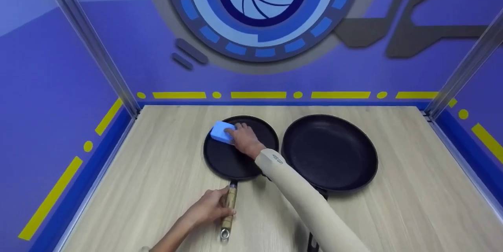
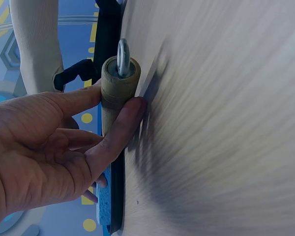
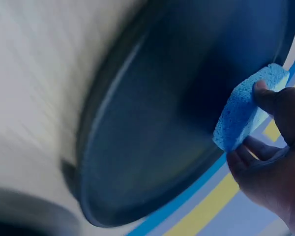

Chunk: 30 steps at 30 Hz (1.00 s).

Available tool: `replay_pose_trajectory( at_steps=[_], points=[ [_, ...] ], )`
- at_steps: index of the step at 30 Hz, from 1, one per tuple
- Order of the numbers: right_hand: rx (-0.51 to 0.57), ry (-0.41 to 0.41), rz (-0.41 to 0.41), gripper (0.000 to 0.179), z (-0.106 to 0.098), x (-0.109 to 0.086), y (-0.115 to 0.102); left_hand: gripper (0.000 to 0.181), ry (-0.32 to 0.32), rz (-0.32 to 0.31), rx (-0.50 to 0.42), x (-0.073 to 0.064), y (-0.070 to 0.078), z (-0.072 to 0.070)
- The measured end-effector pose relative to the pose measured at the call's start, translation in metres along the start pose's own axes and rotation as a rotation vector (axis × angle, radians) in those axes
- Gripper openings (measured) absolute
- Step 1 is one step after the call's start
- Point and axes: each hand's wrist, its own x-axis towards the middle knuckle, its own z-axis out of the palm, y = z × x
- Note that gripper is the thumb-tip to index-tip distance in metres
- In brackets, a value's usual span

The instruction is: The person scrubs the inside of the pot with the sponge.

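A shallow black frying pan (image 1: 235, 165) sits left of centre on the wooden table, its bamboo-like handle (image 1: 229, 208) pointing toward me. My left hand (image 1: 210, 206) grips that handle between thumb and fingers; the left wrist view shows the handle's end with its metal ring (image 2: 123, 58). Over the pan's upper left part, my right hand (image 1: 245, 138) holds a blue sponge (image 1: 222, 131) against the surface near the rim. In the right wrist view the thumb and fingers pinch the sponge (image 3: 248, 105) from opposite sides.
A larger, deeper black frying pan (image 1: 330, 151) stands close on the right, its dark handle (image 1: 313, 242) partly hidden under my right forearm. Blue printed panels (image 1: 275, 83) wall the table (image 1: 412, 173) at the back and both sides, with metal posts at the corners.
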Motion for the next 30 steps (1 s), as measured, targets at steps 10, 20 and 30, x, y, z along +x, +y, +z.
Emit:
replay_pose_trajectory(
  at_steps=[10, 20, 30],
  points=[
    [0.023, -0.025, 0.019, 0.037, -0.01, -0.021, 0.021, 0.079, -0.015, -0.004, -0.034, -0.009, 0.001, 0.004],
    [-0.018, -0.207, -0.12, 0.043, -0.038, -0.052, 0.018, 0.08, -0.015, -0.089, -0.03, 0.002, 0.006, -0.004],
    [-0.019, -0.262, -0.25, 0.046, -0.041, -0.077, 0.007, 0.074, -0.001, -0.039, -0.006, -0.003, 0.003, 0.005]
  ],
)
